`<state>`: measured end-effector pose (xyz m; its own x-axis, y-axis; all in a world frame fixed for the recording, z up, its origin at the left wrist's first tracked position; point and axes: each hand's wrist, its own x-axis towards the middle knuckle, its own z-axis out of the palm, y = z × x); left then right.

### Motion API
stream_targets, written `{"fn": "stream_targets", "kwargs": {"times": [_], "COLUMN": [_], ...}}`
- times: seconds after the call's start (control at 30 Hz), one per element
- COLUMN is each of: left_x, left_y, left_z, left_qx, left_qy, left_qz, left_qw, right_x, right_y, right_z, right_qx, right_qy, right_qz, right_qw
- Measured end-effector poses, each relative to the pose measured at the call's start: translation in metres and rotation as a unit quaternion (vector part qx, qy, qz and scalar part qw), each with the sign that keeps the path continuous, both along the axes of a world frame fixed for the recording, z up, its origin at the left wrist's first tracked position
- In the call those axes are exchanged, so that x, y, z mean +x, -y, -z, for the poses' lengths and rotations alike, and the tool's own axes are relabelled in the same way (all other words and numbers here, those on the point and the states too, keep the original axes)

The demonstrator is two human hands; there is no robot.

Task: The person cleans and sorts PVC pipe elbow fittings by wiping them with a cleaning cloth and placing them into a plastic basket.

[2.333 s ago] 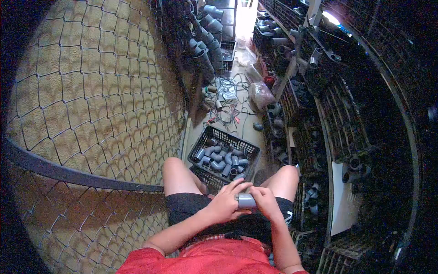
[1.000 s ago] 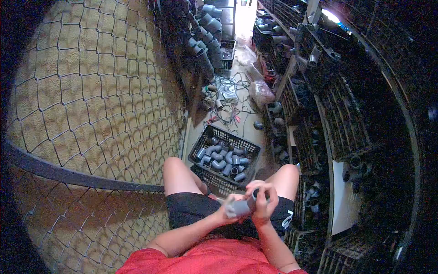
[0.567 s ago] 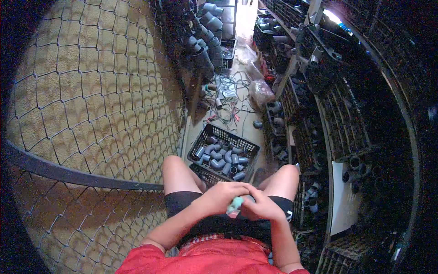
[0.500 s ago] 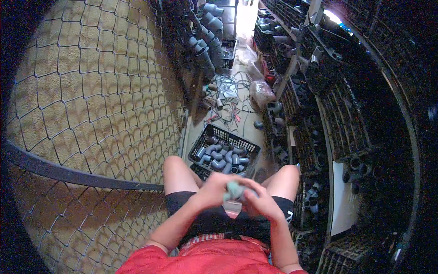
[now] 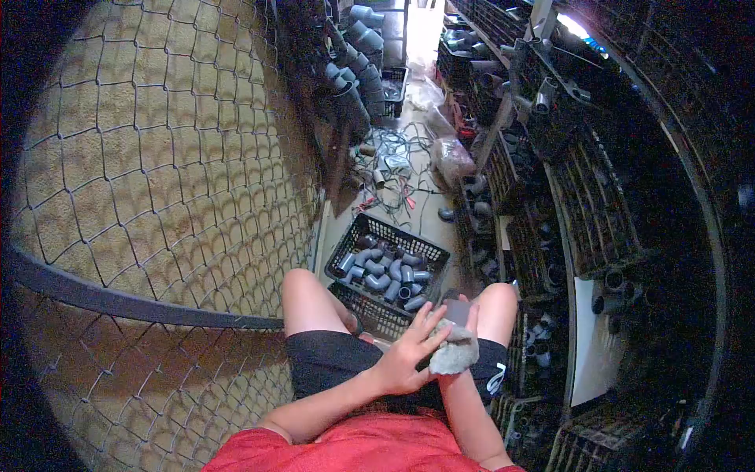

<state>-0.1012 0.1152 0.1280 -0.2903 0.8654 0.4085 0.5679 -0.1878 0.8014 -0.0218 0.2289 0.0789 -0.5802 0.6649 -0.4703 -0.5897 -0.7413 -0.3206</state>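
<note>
Above my right thigh, my right hand (image 5: 473,318) holds a grey plastic pipe fitting (image 5: 456,309), partly covered by fingers and cloth. My left hand (image 5: 410,352) reaches across from the left, its fingers laid long over a pale grey rag (image 5: 454,355). The rag is bunched against the near side of the fitting and drapes over my right palm and wrist. My left thumb is hidden. In front of my knees, a black plastic crate (image 5: 358,228) contains several grey pipe elbows and short fittings (image 5: 377,281).
A second black crate (image 5: 370,311) shows beneath the first. Wire mesh (image 5: 169,165) runs along my left. Shelves of black crates (image 5: 594,204) with fittings line my right. Cords (image 5: 397,169) and plastic bags (image 5: 452,156) lie along the floor ahead; large grey fittings (image 5: 366,79) are stacked at left.
Both hands have shifted from the middle of my lap to the right. The rag, earlier bunched between them, now hangs over my right palm. My left fingers have straightened.
</note>
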Motion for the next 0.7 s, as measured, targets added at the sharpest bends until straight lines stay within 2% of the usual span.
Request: {"fn": "stream_targets", "kwargs": {"times": [0.03,0.1,0.17,0.23,0.3,0.33,0.37,0.43,0.47,0.53,0.57,0.6,0.63,0.67,0.7], "left_x": [-0.003,-0.007,-0.011,-0.012,-0.01,-0.011,-0.01,-0.01,-0.009,-0.011,-0.012,-0.015,-0.02,-0.025,-0.026], "left_y": [0.001,0.001,0.001,0.0,0.006,0.004,0.002,-0.001,0.0,0.001,0.0,0.003,0.002,0.001,0.001], "left_z": [0.0,-0.004,-0.009,-0.012,-0.007,-0.005,-0.005,-0.017,-0.021,-0.004,0.002,-0.022,-0.024,-0.023,-0.022], "left_qx": [0.018,0.033,0.028,0.043,-0.055,0.015,0.016,0.039,-0.007,-0.016,-0.025,-0.085,-0.084,-0.072,-0.06], "left_qy": [0.03,0.033,0.077,0.071,0.207,0.151,0.151,0.186,0.233,0.255,0.277,0.254,0.254,0.145,0.036], "left_qz": [0.036,-0.006,-0.053,-0.066,-0.068,-0.059,-0.058,-0.092,-0.11,-0.123,-0.133,-0.108,-0.107,-0.073,-0.039], "left_qw": [0.999,0.999,0.995,0.994,0.974,0.987,0.987,0.977,0.966,0.959,0.951,0.958,0.958,0.984,0.997], "right_x": [-0.001,-0.001,-0.001,-0.005,-0.008,-0.007,-0.005,-0.004,-0.004,-0.001,0.002,0.007,0.007,0.009,0.009], "right_y": [0.0,0.002,0.004,0.006,0.014,0.021,0.025,0.03,0.036,0.042,0.039,0.035,0.033,0.033,0.031], "right_z": [-0.003,-0.013,-0.025,-0.051,-0.063,-0.065,-0.064,-0.06,-0.059,-0.063,-0.064,-0.065,-0.074,-0.085,-0.083], "right_qx": [0.0,0.043,0.024,0.029,0.045,0.123,0.2,0.237,0.264,0.357,0.358,0.352,0.346,0.261,0.26], "right_qy": [-0.001,0.103,0.093,0.031,0.035,0.06,0.084,0.066,0.091,0.119,0.118,0.083,0.049,-0.003,-0.002], "right_qz": [-0.001,0.02,0.014,0.058,0.061,0.024,-0.013,-0.024,-0.026,-0.041,-0.042,-0.05,-0.058,-0.042,-0.043], "right_qw": [1.0,0.994,0.995,0.997,0.997,0.99,0.976,0.969,0.96,0.926,0.925,0.931,0.935,0.964,0.965]}}
